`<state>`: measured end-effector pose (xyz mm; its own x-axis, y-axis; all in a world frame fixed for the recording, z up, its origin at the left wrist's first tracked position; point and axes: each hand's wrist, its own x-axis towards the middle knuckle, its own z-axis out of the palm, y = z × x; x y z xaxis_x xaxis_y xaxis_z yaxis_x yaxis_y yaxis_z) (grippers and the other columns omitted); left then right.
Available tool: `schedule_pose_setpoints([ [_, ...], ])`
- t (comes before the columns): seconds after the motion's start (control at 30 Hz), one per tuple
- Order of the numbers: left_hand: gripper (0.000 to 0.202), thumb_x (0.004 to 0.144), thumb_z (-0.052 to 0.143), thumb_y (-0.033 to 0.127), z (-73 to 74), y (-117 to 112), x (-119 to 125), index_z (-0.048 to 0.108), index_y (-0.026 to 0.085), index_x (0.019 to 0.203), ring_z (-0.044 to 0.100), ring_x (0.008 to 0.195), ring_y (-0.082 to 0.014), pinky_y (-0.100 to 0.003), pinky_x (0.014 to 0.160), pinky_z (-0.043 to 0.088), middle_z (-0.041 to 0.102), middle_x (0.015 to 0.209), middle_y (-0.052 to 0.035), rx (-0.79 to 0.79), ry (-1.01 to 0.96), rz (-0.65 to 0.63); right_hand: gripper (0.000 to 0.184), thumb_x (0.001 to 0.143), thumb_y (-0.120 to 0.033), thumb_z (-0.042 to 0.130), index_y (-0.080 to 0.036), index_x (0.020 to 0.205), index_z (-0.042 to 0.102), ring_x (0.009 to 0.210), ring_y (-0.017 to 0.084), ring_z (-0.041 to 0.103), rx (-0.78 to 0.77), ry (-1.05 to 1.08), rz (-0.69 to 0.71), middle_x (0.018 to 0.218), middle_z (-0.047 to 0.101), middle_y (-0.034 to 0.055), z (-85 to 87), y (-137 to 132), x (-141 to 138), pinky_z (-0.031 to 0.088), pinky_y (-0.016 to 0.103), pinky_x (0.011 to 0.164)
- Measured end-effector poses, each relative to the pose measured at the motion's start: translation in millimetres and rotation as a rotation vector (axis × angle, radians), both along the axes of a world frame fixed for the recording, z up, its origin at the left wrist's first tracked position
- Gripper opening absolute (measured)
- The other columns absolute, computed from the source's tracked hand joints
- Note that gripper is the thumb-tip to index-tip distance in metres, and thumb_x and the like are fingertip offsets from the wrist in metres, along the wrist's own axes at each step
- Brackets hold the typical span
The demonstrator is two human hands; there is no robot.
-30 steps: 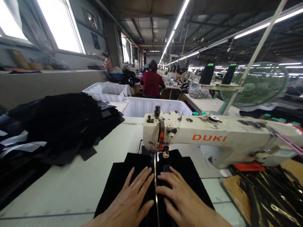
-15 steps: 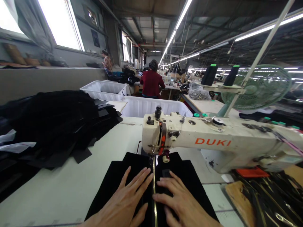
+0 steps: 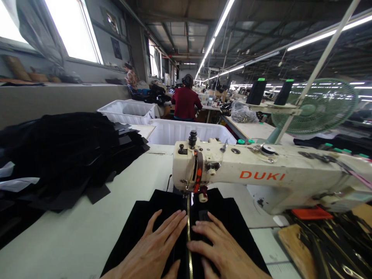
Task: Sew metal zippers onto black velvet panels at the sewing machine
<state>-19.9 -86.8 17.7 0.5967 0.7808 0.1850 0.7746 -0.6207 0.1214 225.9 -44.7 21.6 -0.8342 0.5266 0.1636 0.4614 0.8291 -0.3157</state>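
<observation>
Black fabric piece (image 3: 238, 219), stepped at far corners, is lying flat under machine head (image 3: 187, 166); gold zipper (image 3: 188, 224) is running down its middle.

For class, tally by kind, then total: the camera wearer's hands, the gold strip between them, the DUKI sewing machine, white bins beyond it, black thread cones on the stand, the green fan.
Left hand and right hand: 2
Gold strip: 1
DUKI sewing machine: 1
White bins: 2
Black thread cones: 2
Green fan: 1
Total: 9
</observation>
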Motion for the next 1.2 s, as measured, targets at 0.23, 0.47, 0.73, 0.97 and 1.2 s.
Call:
schedule_pose_setpoints([
  [0.23, 0.069, 0.085, 0.052, 0.018, 5.0, 3, 5, 0.032, 0.020, 0.151, 0.037, 0.140, -0.0309, -0.063, 0.109, 0.033, 0.034, 0.154, -0.0085, -0.059, 0.054, 0.018, 0.047, 0.095, -0.026, 0.051, -0.024, 0.142, 0.048, 0.133, 0.021, 0.047, 0.082, 0.041, -0.216, 0.145, 0.051, 0.0030, -20.4, 5, -10, 0.041, 0.040, 0.111],
  [0.47, 0.070, 0.082, 0.053, 0.018, 15.6, 2, 9, 0.036, 0.016, 0.150, 0.040, 0.138, -0.0331, -0.066, 0.107, 0.035, 0.039, 0.152, -0.0106, -0.103, 0.034, 0.049, 0.049, 0.098, -0.028, 0.047, -0.023, 0.146, 0.042, 0.137, 0.019, 0.043, 0.136, -0.009, -0.168, 0.149, 0.045, 0.0006, -27.3, 9, -13, 0.034, 0.041, 0.116],
  [0.73, 0.072, 0.080, 0.053, 0.017, 0.4, 4, 11, 0.035, 0.014, 0.150, 0.034, 0.141, -0.0330, -0.064, 0.108, 0.035, 0.034, 0.154, -0.0121, -0.027, 0.061, 0.091, 0.052, 0.095, -0.023, 0.049, -0.023, 0.146, 0.042, 0.135, 0.019, 0.046, 0.184, 0.007, -0.150, 0.147, 0.048, 0.0001, -24.5, 11, -15, 0.035, 0.042, 0.116],
  [0.97, 0.074, 0.078, 0.055, 0.015, -13.6, 4, 11, 0.035, 0.018, 0.150, 0.034, 0.141, -0.0334, -0.062, 0.111, 0.031, 0.034, 0.155, -0.0120, -0.002, 0.029, 0.102, 0.057, 0.090, -0.018, 0.052, -0.021, 0.146, 0.042, 0.134, 0.021, 0.046, 0.228, 0.030, -0.135, 0.147, 0.048, 0.0029, -30.6, 11, -14, 0.037, 0.043, 0.114],
  [1.2, 0.070, 0.085, 0.053, 0.023, 5.0, 21, 6, 0.032, 0.013, 0.151, 0.029, 0.143, -0.0352, -0.066, 0.110, 0.028, 0.029, 0.156, -0.0167, -0.119, 0.015, 0.088, 0.053, 0.093, -0.018, 0.050, -0.021, 0.145, 0.043, 0.137, 0.020, 0.043, 0.195, 0.027, -0.167, 0.149, 0.045, 0.0046, -22.7, 24, -22, 0.032, 0.046, 0.117],
])
